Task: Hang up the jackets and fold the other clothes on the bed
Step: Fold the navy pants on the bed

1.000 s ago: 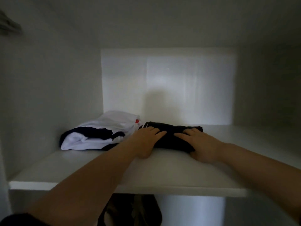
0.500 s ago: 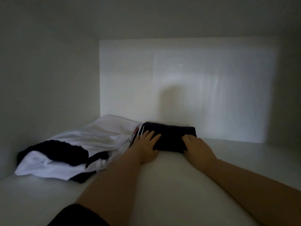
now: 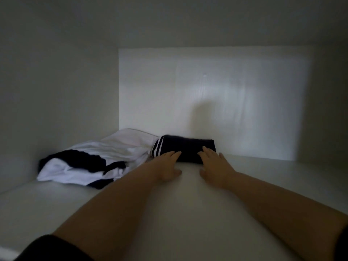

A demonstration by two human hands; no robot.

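Observation:
A folded dark garment (image 3: 187,148) with white stripes at its left end lies deep on a white wardrobe shelf (image 3: 188,213), close to the back wall. My left hand (image 3: 167,166) and my right hand (image 3: 214,167) lie flat on the shelf in front of it, straight fingertips touching its front edge. To its left sits a pile of white and dark navy folded clothes (image 3: 98,157), touching the dark garment's striped end.
The shelf is a closed white box: side wall on the left (image 3: 56,91), back wall (image 3: 207,100), a ceiling above and a right wall in shadow. The light is dim.
The dark garment has slid further back on the shelf under both hands. My view has moved deeper into the wardrobe, and the shelf's front edge has left the picture.

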